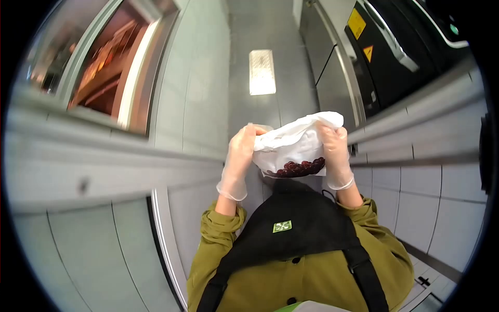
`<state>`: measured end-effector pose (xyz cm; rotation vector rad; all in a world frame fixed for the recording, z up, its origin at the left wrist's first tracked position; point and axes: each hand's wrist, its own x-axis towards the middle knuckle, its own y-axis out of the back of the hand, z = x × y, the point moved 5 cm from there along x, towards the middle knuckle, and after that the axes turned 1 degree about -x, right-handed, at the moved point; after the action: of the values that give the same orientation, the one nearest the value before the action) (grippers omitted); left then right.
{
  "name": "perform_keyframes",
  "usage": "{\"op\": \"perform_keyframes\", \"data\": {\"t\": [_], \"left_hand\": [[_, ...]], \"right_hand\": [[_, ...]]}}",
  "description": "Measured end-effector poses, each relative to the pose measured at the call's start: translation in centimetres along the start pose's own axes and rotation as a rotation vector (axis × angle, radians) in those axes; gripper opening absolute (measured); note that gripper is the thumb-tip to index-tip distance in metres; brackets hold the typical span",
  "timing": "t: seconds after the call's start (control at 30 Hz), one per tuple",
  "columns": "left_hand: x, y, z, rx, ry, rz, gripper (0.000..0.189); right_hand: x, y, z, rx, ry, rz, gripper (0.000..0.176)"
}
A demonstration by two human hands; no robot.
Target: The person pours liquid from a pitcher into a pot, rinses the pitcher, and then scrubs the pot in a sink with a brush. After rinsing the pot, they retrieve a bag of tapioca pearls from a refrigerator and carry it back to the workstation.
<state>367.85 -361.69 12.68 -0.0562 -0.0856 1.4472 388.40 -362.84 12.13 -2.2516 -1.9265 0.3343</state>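
Note:
A white bag (pixel 291 140) hangs between my two hands in front of the black apron. Dark red berries (pixel 299 168) show along its lower part. My left hand (pixel 241 151), in a clear glove, grips the bag's upper left edge. The upper right edge is held by my right hand (pixel 334 151), gloved the same way, with the white material bunched at its fingers. Part of the fingers of each hand is hidden by the bag.
A black appliance (pixel 387 52) with yellow labels stands at the upper right, beside steel doors (pixel 335 78). Tiled walls run along both sides. A bright rectangular patch (pixel 262 73) is on the grey floor ahead. At the upper left is a window (pixel 112 67).

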Motion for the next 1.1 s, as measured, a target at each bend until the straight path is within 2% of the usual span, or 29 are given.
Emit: {"op": "perform_keyframes", "data": {"t": [0.03, 0.07, 0.1, 0.17, 0.2, 0.3, 0.4, 0.47, 0.5, 0.53, 0.57, 0.6, 0.63, 0.67, 0.7, 0.73, 0.77, 0.8, 0.9, 0.93, 0.97, 1.03, 1.07, 1.1], "left_hand": [[3.4, 0.5, 0.4, 0.063, -0.147, 0.038, 0.031], [6.9, 1.2, -0.7, 0.062, -0.122, -0.046, 0.034], [10.0, 1.6, -0.1, 0.315, -0.318, -0.047, 0.038], [16.8, 1.7, 2.3, 0.844, -0.743, -0.048, 0.049], [19.8, 2.4, 2.3, 0.956, -0.83, -0.031, 0.062], [28.7, 6.0, 3.5, 1.007, -0.98, 0.163, 0.042], [39.7, 8.1, 4.1, 0.932, -0.847, 0.128, 0.033], [47.9, 9.5, 3.3, 0.712, -0.78, 0.145, 0.023], [51.0, 10.0, 3.2, 0.604, -0.737, 0.146, 0.018], [54.9, 10.5, 2.7, 0.487, -0.577, 0.103, 0.012], [59.0, 11.2, 1.2, 0.281, -0.364, 0.014, 0.014], [63.7, 11.8, -0.4, 0.075, -0.169, -0.081, 0.017], [68.5, 11.3, -1.5, -0.131, 0.029, -0.181, 0.02], [72.6, 10.2, -2.1, -0.296, 0.206, -0.267, 0.03], [76.3, 8.8, -2.1, -0.412, 0.319, -0.329, 0.032], [79.0, 7.4, -1.9, -0.516, 0.45, -0.376, 0.034], [82.5, 6.6, -2.5, -0.618, 0.602, -0.428, 0.037], [86.1, 6.1, -2.7, -0.66, 0.647, -0.462, 0.037], [99.4, 5.3, -5.6, -0.356, 0.397, -0.59, 0.041], [103.8, 5.2, -6.2, -0.276, 0.388, -0.606, 0.035], [102.8, 3.2, -2.8, -0.186, 0.274, -0.614, 0.032], [109.5, 3.1, -4.9, -0.078, 0.182, -0.662, 0.026], [112.6, 2.5, -4.4, -0.09, 0.145, -0.583, 0.013], [116.2, 1.9, -3.3, -0.091, 0.061, -0.528, 0.011]], "right_hand": [[3.1, -0.7, 0.2, 0.015, -0.016, 0.054, 0.015], [6.0, -1.8, -0.1, 0.008, 0.018, 0.141, 0.017], [9.8, -1.6, 1.7, -0.08, 0.069, 0.164, 0.017], [16.8, -4.3, 0.8, -0.091, 0.085, 0.199, 0.017], [19.5, -6.1, 0.2, -0.048, 0.07, 0.196, 0.018], [28.1, -9.8, -0.8, -0.121, 0.112, 0.195, 0.018], [38.2, -12.1, -1.3, -0.066, 0.103, 0.193, 0.02], [44.8, -13.1, -0.9, -0.066, 0.122, 0.208, 0.022], [46.9, -13.4, -0.8, -0.114, 0.134, 0.147, 0.023], [49.8, -13.5, -0.5, -0.165, 0.143, 0.09, 0.023], [53.0, -13.8, -0.6, -0.21, 0.163, 0.035, 0.024], [56.1, -14.1, -1.3, -0.315, 0.251, 0.055, 0.025], [59.4, -14.2, -2.3, -0.37, 0.487, 0.034, 0.023], [62.6, -14.7, -3.3, -0.375, 0.519, 0.081, 0.022], [65.3, -15.0, -4.0, -0.375, 0.526, 0.132, 0.022], [67.5, -14.7, -4.8, -0.408, 0.452, 0.082, 0.023], [70.9, -14.5, -4.5, -0.369, 0.359, 0.127, 0.025], [74.1, -13.8, -3.7, -0.277, 0.268, 0.221, 0.025], [86.5, -13.1, -2.4, -0.028, 0.142, 0.461, 0.026], [91.1, -13.5, -2.4, 0.041, 0.128, 0.518, 0.027], [93.0, -12.2, -2.5, 0.036, 0.147, 0.486, 0.027], [97.3, -9.3, -2.4, 0.03, 0.187, 0.422, 0.029], [100.8, -7.3, -1.4, -0.021, 0.219, 0.355, 0.029], [105.3, -7.1, -2.5, -0.044, 0.243, 0.314, 0.03]]}}
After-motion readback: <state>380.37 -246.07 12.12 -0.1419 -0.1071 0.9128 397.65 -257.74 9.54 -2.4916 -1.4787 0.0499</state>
